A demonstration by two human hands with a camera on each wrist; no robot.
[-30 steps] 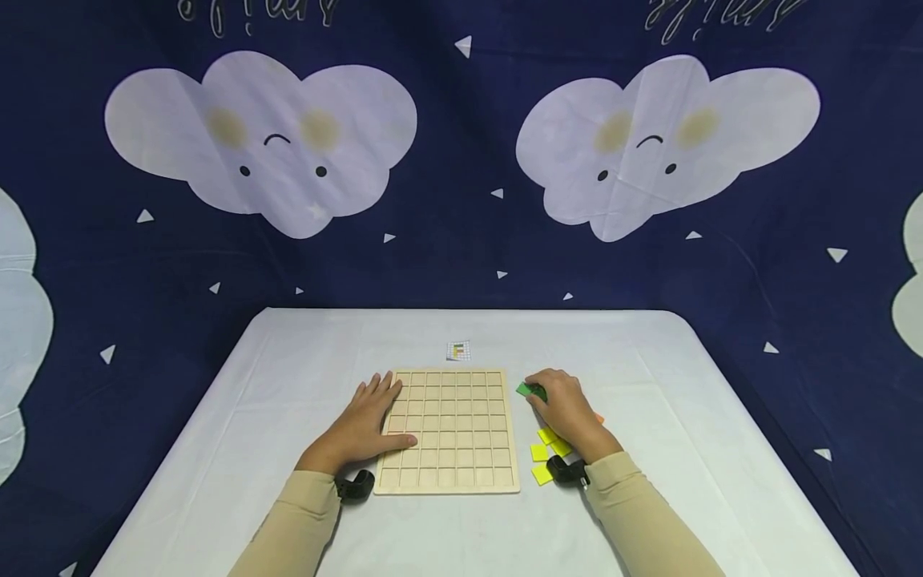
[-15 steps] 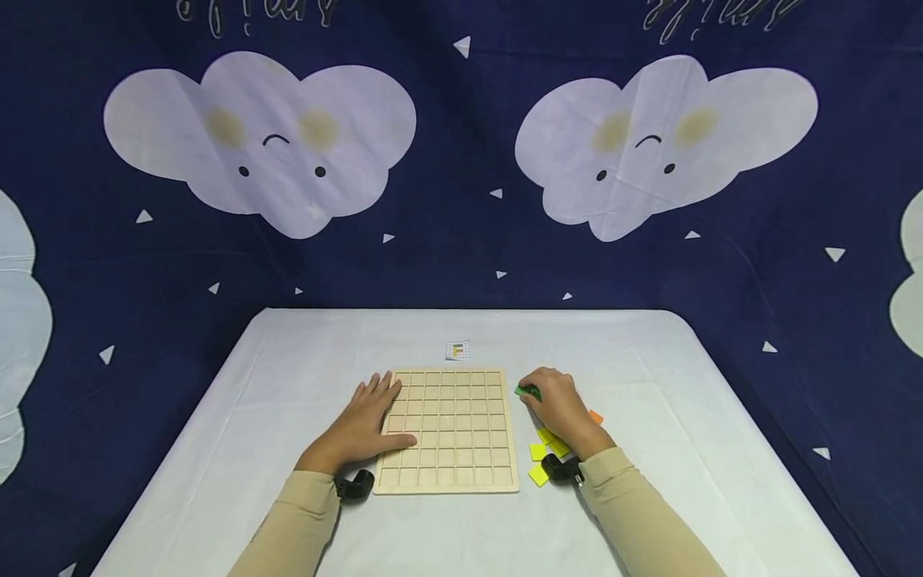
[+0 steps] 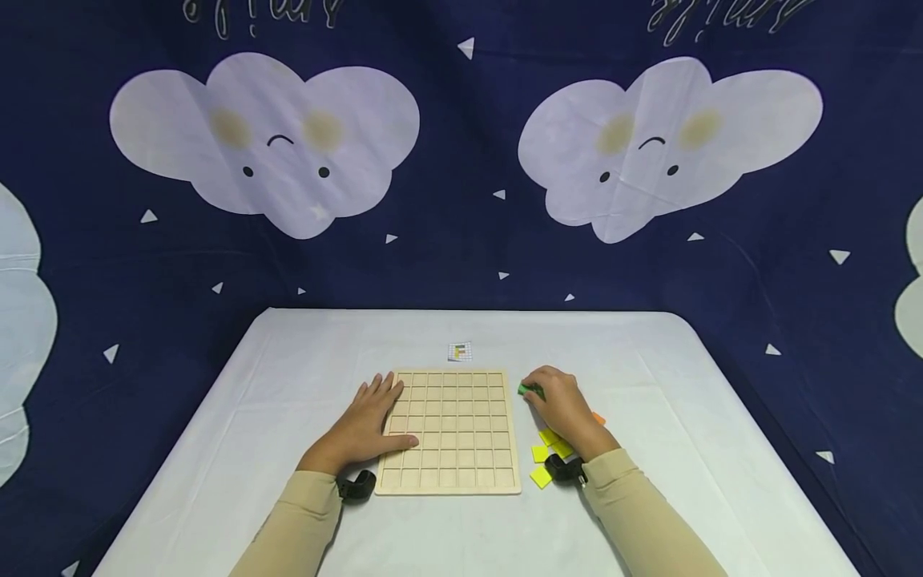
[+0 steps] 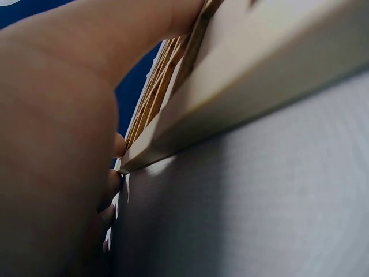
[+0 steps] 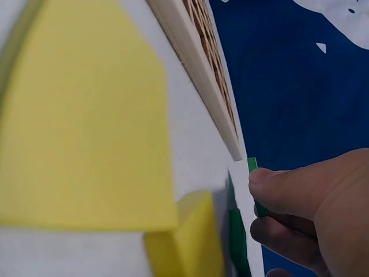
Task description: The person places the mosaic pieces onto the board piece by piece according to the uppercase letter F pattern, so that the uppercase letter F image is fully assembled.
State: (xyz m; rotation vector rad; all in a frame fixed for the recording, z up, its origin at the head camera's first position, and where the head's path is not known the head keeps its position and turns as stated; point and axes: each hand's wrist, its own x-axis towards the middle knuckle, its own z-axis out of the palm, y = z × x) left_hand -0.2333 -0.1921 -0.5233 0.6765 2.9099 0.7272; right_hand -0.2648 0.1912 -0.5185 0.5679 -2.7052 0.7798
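Note:
A pale wooden board (image 3: 457, 433) with a grid of square recesses lies in the middle of the table. My left hand (image 3: 358, 429) rests spread on its left side, the thumb reaching over the grid and the other fingers along the upper left edge. To the right of the board, my right hand (image 3: 566, 407) pinches a small green square tile (image 5: 252, 165) between thumb and fingers. Another green tile (image 5: 237, 242) shows below the fingers in the right wrist view. Several yellow tiles (image 3: 541, 478) lie beside the right wrist, partly hidden by the hand and wrist camera.
An orange tile (image 3: 598, 418) peeks out to the right of the right hand. Beyond the board lies a small printed card (image 3: 459, 352) with a coloured grid pattern. The white-covered table (image 3: 324, 344) ends at a dark blue cloud-print cloth (image 3: 461, 256).
My right hand has shifted only slightly, and the green tile at its fingertips shows less of its face than a second ago. The left hand stays on the board.

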